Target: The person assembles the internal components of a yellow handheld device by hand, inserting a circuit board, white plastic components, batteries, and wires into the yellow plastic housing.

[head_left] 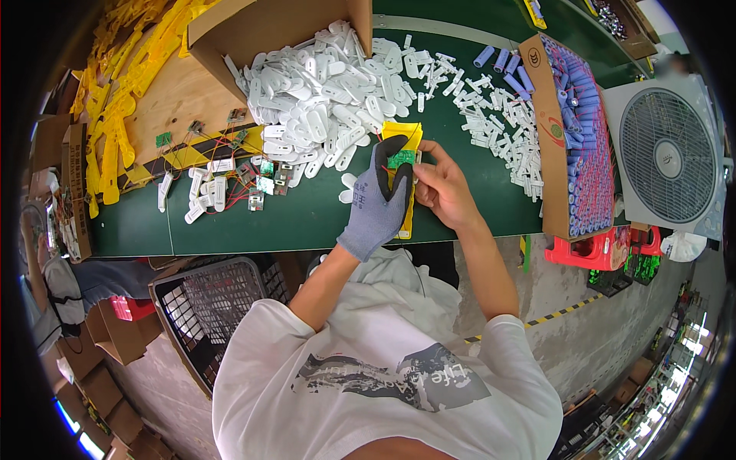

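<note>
My left hand (381, 193), in a grey glove with black fingertips, grips a long yellow plastic casing (404, 133). A small green circuit board (400, 159) lies at the casing, between the gloved thumb and fingers. At the board's right edge, my bare right hand (443, 186) is closed in a pinch. A tiny whitish bit shows by its fingertips, too small to name. Behind my left hand spreads a heap of white oval plastic covers (318, 100). Small white plastic parts (502, 126) are scattered to the right of my hands.
A tipped cardboard box (268, 27) stands behind the covers. Wired circuit boards (257, 180) lie at left, near yellow casing strips (115, 138) on plywood. At right are a carton of purple battery cells (586, 146) and a fan (665, 149). A black basket (218, 299) stands below the green table's edge.
</note>
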A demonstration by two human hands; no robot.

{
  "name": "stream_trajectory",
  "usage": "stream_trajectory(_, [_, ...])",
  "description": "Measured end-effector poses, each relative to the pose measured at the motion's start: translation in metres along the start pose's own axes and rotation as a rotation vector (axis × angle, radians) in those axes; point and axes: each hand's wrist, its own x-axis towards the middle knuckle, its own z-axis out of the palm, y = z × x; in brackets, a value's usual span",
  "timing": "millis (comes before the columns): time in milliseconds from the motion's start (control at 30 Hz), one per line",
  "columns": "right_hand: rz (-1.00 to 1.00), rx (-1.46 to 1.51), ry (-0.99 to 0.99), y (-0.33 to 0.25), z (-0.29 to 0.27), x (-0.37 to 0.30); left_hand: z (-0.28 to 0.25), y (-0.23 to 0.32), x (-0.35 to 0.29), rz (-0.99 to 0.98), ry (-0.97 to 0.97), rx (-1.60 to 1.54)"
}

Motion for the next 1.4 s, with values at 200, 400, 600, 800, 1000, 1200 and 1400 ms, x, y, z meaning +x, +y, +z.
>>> stream_trajectory(200, [-0.236, -0.181, 0.025, 0.015, -0.012, 0.0, 0.005, 0.004, 0.001, 0.009, 0.035, 0.0])
stream_trajectory(400, [-0.385, -0.25, 0.169, 0.019, 0.005, -0.01, 0.009, 0.003, -0.002, -0.094, 0.03, -0.015])
stream_trajectory(600, [-0.477, -0.173, 0.171, 0.032, 0.006, -0.013, 0.015, 0.007, 0.002, 0.051, 0.076, 0.079])
stream_trajectory(800, [-0.474, -0.254, 0.221, 0.033, 0.01, -0.015, 0.015, 0.001, 0.0, -0.005, 0.049, 0.059])
stream_trajectory(1000, [-0.476, -0.18, 0.287, 0.038, 0.008, -0.013, 0.013, -0.006, 0.004, 0.115, 0.02, 0.121])
stream_trajectory(1200, [-0.524, -0.393, 0.404, 0.039, 0.017, -0.013, 0.01, -0.004, 0.011, 0.107, -0.049, 0.115])
stream_trajectory(1400, [-0.632, -0.815, 0.309, -0.001, 0.009, -0.028, 0.017, 0.01, 0.034, 0.321, -0.082, 0.182])
